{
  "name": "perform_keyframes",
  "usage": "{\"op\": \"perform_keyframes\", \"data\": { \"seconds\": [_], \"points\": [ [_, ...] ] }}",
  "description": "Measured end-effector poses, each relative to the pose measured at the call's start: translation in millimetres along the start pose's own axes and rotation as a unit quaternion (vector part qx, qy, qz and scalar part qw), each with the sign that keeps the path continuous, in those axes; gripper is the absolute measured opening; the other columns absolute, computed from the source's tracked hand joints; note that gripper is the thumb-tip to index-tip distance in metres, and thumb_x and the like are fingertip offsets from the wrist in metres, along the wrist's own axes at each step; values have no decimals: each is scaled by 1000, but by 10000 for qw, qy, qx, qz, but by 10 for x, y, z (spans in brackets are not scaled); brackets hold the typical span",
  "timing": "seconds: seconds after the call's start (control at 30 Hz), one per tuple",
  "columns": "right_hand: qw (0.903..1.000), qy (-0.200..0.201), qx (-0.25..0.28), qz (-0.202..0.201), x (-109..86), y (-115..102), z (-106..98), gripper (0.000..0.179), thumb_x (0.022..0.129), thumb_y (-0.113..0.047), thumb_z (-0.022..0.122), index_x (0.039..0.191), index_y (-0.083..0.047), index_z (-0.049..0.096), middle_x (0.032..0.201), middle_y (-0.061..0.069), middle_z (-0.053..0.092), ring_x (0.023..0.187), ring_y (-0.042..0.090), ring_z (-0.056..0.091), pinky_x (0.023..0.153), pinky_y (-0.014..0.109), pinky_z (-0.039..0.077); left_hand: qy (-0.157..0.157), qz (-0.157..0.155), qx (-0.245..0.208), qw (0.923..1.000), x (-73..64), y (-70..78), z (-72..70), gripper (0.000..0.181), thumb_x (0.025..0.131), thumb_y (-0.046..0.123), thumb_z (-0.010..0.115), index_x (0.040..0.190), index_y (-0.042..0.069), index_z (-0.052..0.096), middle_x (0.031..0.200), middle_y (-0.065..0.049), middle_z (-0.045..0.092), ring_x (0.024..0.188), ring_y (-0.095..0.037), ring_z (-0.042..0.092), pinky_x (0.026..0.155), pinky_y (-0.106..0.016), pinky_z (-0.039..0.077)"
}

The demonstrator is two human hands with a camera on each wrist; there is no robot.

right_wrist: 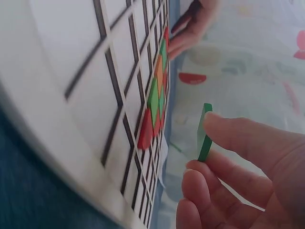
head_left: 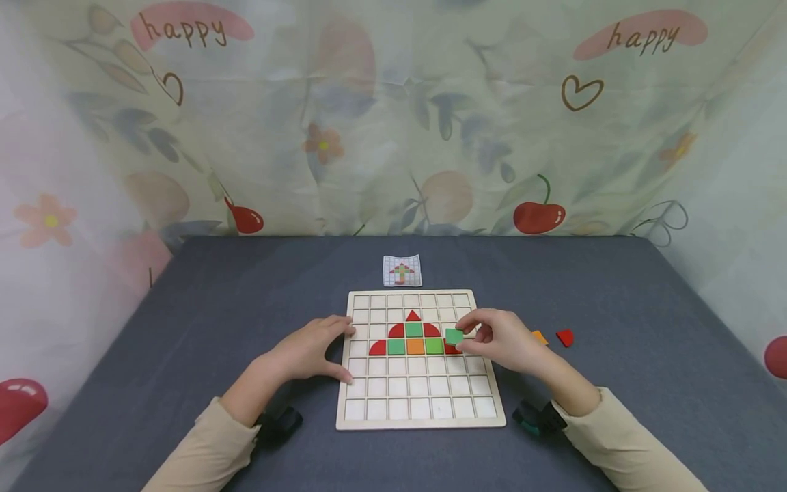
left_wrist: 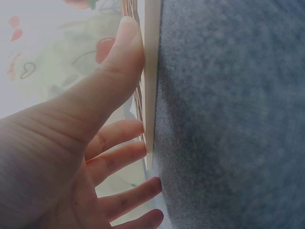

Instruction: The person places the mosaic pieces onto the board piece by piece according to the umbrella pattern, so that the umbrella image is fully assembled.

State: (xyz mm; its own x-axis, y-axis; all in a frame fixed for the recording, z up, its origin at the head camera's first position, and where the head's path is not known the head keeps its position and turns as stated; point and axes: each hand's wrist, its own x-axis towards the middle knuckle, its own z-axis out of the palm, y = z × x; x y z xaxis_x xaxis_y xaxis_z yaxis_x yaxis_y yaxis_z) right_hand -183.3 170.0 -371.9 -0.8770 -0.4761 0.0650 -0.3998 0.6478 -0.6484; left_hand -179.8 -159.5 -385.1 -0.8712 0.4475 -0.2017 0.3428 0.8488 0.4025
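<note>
Between thumb and fingertips, my right hand [head_left: 499,336] pinches a green square tile [head_left: 453,336], held over the right part of a pale wooden grid board [head_left: 418,408]. In the right wrist view the tile [right_wrist: 205,133] is seen edge-on, apart from the board. Red, green and orange tiles lie in the grid: a red triangle [head_left: 412,316] tops them, with an orange square [head_left: 415,346] in the lower row. My left hand [head_left: 310,348] rests at the board's left edge, fingers spread, its thumb [left_wrist: 126,43] along the rim in the left wrist view.
Behind the board lies a small pattern card [head_left: 402,271] showing a coloured figure on a grid. Right of my right hand are a red quarter-round tile [head_left: 565,337] and an orange tile [head_left: 540,337], partly hidden. A dark grey cloth [head_left: 258,287] covers the table.
</note>
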Motion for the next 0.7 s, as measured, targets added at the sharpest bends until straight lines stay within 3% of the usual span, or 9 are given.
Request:
{"op": "perform_keyframes", "data": {
  "seconds": [0.43, 0.7],
  "points": [
    [9980, -524, -70, -358, 60, -140, 228, 24, 78, -18, 75, 97, -7, 67, 84, 3, 64, 66, 4, 50, 60, 18, 45, -8, 33, 3, 10000, -9, 16, -14, 82, 67, 45, 80, 133, 7, 50, 145, -13, 41, 132, -32, 39, 108, -47, 35],
    [9970, -721, -137, -233, 94, -241, 353, 21, 77, -17, 75, 96, -10, 68, 80, -3, 63, 64, 2, 49, 60, 18, 43, -18, 9, 5, 10000, -5, 11, -12, 82, 67, 45, 80, 133, 8, 50, 146, -13, 40, 133, -32, 39, 108, -47, 35]
  ]
}}
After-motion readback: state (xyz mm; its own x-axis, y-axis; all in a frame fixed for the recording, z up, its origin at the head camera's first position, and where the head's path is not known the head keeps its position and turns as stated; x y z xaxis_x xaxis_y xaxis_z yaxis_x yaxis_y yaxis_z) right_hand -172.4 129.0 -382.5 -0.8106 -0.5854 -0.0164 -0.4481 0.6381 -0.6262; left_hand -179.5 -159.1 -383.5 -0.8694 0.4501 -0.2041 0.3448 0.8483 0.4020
